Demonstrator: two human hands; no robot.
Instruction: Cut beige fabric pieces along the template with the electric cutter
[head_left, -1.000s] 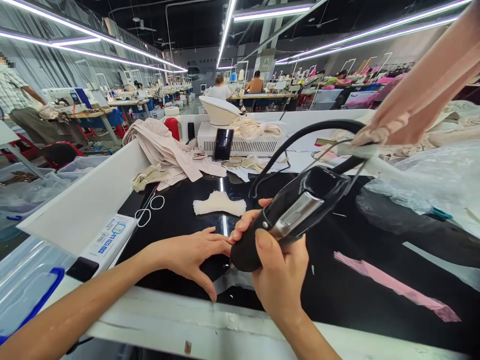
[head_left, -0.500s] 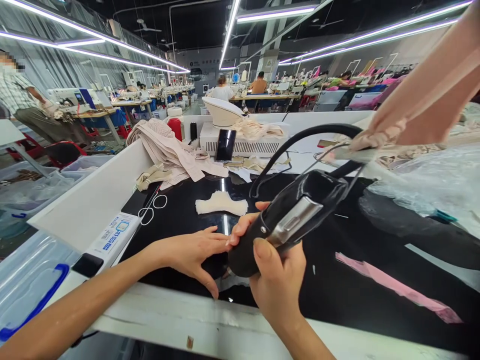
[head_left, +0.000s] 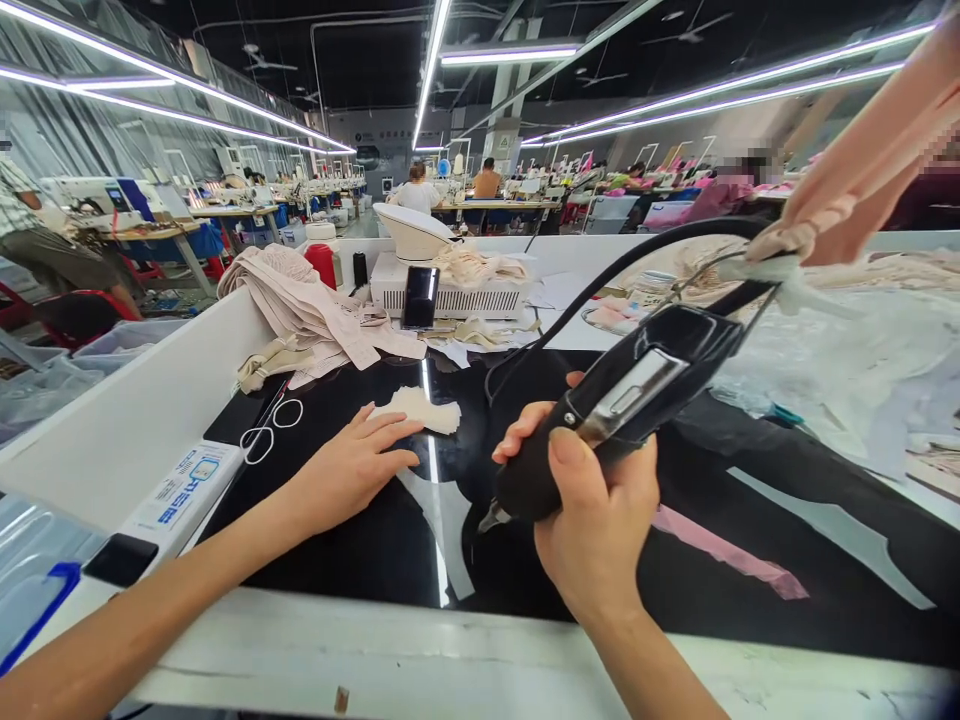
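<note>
My right hand [head_left: 600, 510] is wrapped round a black corded hand tool [head_left: 637, 370] with a silver plate on its side, its small metal tip pointing down at the glossy black work surface [head_left: 315, 560]. The tool's exact kind cannot be told. To the left, my left hand [head_left: 352, 470] reaches out with fingers extended, fingertips at the edge of a cream padded fabric piece [head_left: 427, 408]. A curved pale translucent piece [head_left: 450, 520] lies flat between the hand and the tool tip.
A pink strip [head_left: 735, 550] and a pale curved strip [head_left: 825, 525] lie on the right. White thread scissors [head_left: 259, 443], beige fabric strips [head_left: 307, 300] and a phone [head_left: 420, 297] are beyond. Knotted pink fabric [head_left: 847, 200] hangs beside the tool's cord.
My left hand has moved up and away from the tool to the cream piece, uncovering the pale translucent piece. The tool has lifted and shifted right, and the view has turned slightly.
</note>
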